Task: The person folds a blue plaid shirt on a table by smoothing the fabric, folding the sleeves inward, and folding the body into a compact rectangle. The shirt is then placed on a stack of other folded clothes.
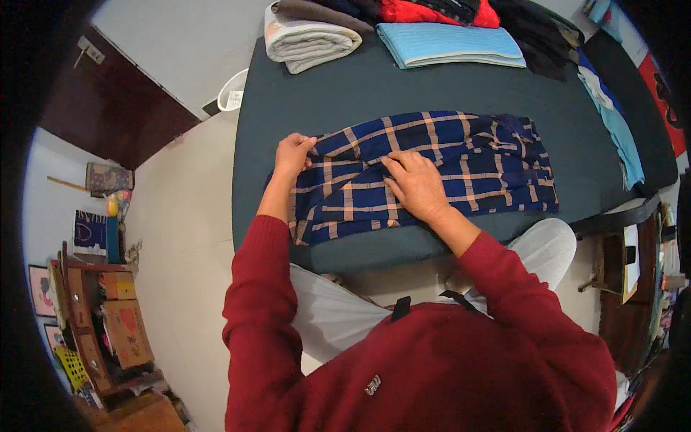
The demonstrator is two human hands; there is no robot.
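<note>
A dark blue plaid cloth garment [475,178] with pale orange stripes lies lengthwise across a dark grey padded surface [302,102], with creases around its middle and right part. My left hand [294,154] pinches its upper left edge between thumb and fingers. My right hand [418,183] rests palm down on the middle of the cloth, its fingertips at a crease; whether they grip the fabric is hard to tell. The underside of the garment is hidden.
Along the far edge are a rolled pale quilted cloth [313,46], a folded light blue towel [451,46], and red [413,12] and black clothes [532,40]. A light blue cloth [615,127] lies at the right. A white bin [232,92] stands beyond the left edge.
</note>
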